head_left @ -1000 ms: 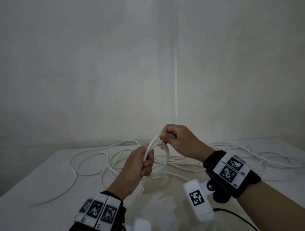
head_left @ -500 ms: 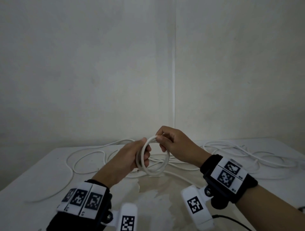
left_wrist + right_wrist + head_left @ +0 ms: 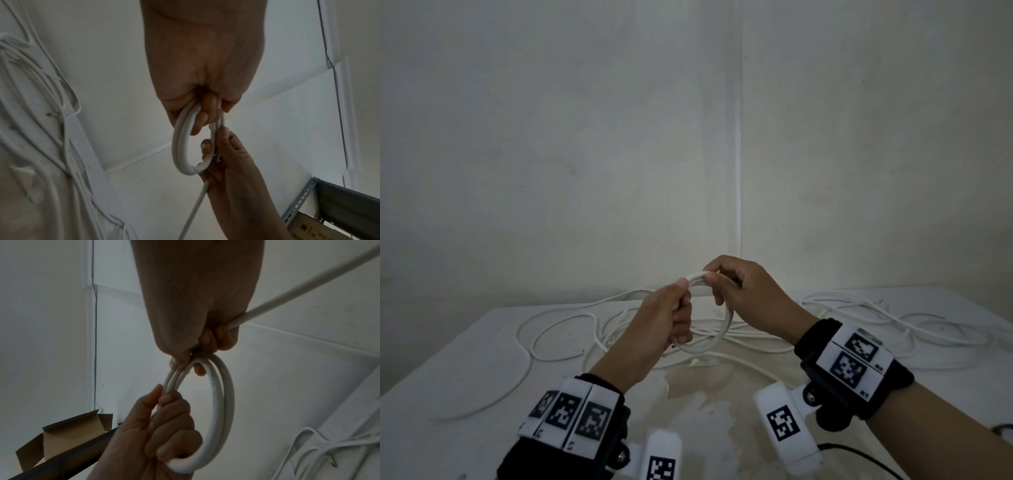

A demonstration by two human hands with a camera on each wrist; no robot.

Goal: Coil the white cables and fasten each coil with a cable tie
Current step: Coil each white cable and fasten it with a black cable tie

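Left hand (image 3: 666, 320) is wrapped tight around one side of a small white cable coil (image 3: 717, 337), thumb on top. Right hand (image 3: 744, 294) pinches the coil's upper arc just beside the left thumb, the cable's free run passing through its fist. The coil hangs between both hands, above the table (image 3: 448, 359). Loose white cables (image 3: 859, 308) sprawl beyond.

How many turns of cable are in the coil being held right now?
2 turns show in the coil, side by side between the left hand and right hand; more may be hidden under the fingers.
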